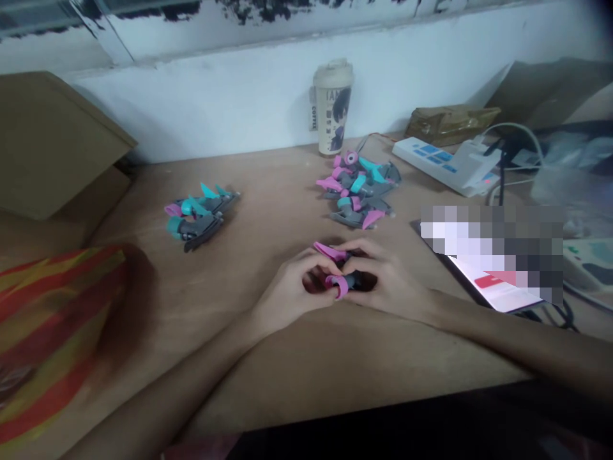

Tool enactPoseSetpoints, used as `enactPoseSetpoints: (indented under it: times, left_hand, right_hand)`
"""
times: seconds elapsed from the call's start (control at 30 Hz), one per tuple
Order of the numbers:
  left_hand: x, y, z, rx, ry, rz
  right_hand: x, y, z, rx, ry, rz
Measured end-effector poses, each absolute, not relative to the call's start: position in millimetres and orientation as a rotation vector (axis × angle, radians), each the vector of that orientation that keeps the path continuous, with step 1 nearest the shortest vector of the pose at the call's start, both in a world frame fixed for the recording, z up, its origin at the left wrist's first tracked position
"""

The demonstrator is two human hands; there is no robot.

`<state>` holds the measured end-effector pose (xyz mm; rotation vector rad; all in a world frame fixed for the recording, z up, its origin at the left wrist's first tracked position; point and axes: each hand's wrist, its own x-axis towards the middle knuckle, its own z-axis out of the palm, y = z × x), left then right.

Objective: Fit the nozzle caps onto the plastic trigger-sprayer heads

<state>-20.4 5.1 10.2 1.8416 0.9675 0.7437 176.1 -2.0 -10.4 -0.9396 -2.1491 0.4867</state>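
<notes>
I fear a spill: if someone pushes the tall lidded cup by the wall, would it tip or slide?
Probably tip: the cup stands upright, tall and narrow. Its lid looks closed, so little may spill. Pushed low, it might slide on the smooth table.

place: small assembly workbench | cues: toy-part piles [359, 191], cardboard boxes [52, 140], power strip [445, 163]

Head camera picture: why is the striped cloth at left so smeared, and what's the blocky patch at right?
In the head view the striped cloth seems near the lens, out of focus; the blocky patch is added pixelation, hiding what lies there; the left hand and right hand, closed on the pink and grey piece, look only slightly soft.
</notes>
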Motion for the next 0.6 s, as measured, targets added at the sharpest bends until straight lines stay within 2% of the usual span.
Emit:
enactPoseSetpoints:
  times: [0.6]
  left_hand:
    - [-12.5, -2.9, 14.4, 2.091, 1.097, 0.815]
  right_hand:
    - [176.2, 0.8, -14.3, -0.997, -2.113, 0.333]
